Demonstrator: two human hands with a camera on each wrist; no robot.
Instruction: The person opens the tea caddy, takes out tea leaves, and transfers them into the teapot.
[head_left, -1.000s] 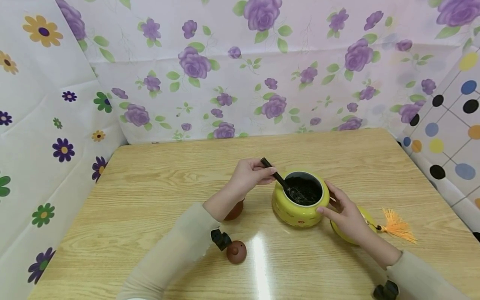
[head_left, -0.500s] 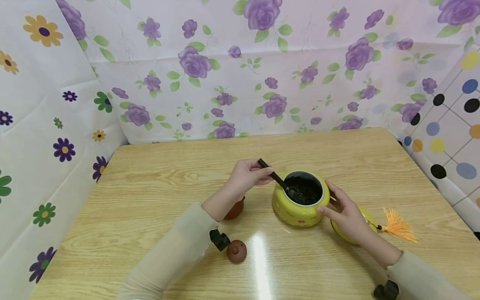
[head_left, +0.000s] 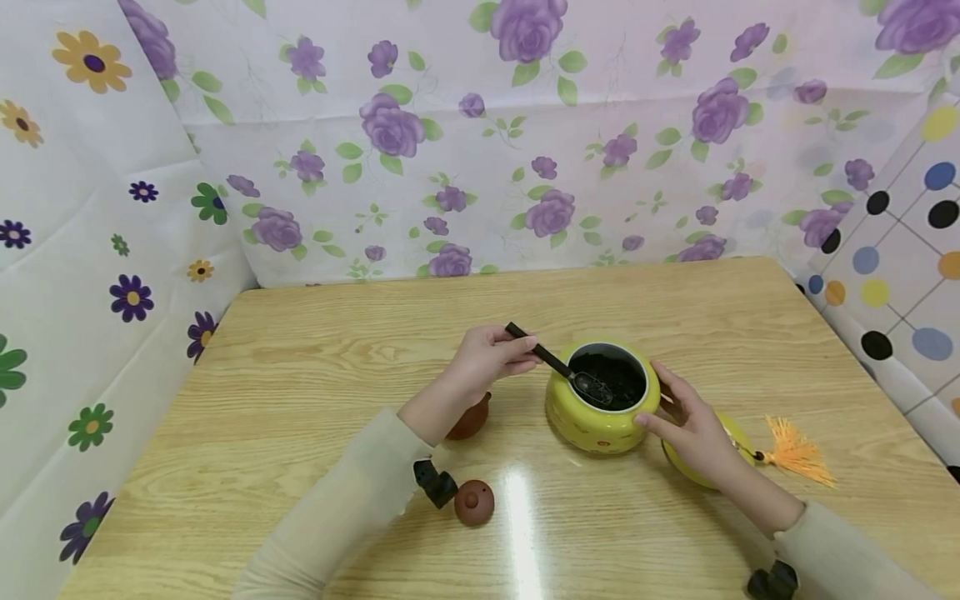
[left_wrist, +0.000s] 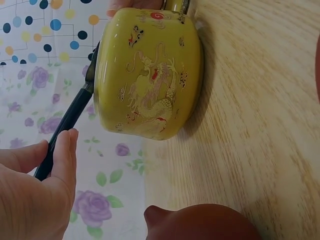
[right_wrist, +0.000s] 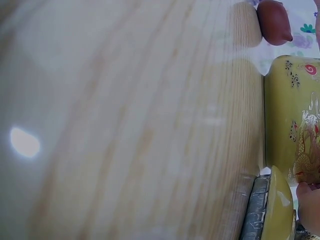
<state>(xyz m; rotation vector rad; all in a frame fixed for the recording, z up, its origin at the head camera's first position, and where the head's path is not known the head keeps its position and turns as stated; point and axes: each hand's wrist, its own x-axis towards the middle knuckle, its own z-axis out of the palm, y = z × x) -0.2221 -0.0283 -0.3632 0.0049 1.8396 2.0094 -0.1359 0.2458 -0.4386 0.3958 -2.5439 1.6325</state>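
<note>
My left hand (head_left: 487, 360) pinches the black handle of a spoon (head_left: 542, 350) between thumb and fingers. The spoon slants down to the right, and its bowl lies inside the near-left part of the mouth of a yellow ceramic jar (head_left: 592, 429). Dark loose matter fills the jar's inside; its kind is too unclear to tell. Around the jar's right side my right hand (head_left: 686, 425) holds it, thumb at the front and fingers behind. A gold dragon decorates the jar (left_wrist: 150, 90) in the left wrist view. Only the thumb side of the right hand (right_wrist: 309, 207) shows in the right wrist view.
Beneath my left forearm stands a brown clay teapot (head_left: 468, 421), partly hidden. Its small brown lid (head_left: 475, 502) lies nearer on the wooden table (head_left: 360, 333). A yellow lid (head_left: 738, 433) with an orange tassel (head_left: 797, 450) rests right of the jar, partly under my right hand.
My left hand has drawn slightly left and down, and the spoon's handle has tipped lower. The spoon's bowl stays at the jar's mouth. The right hand and the jar have hardly moved.
</note>
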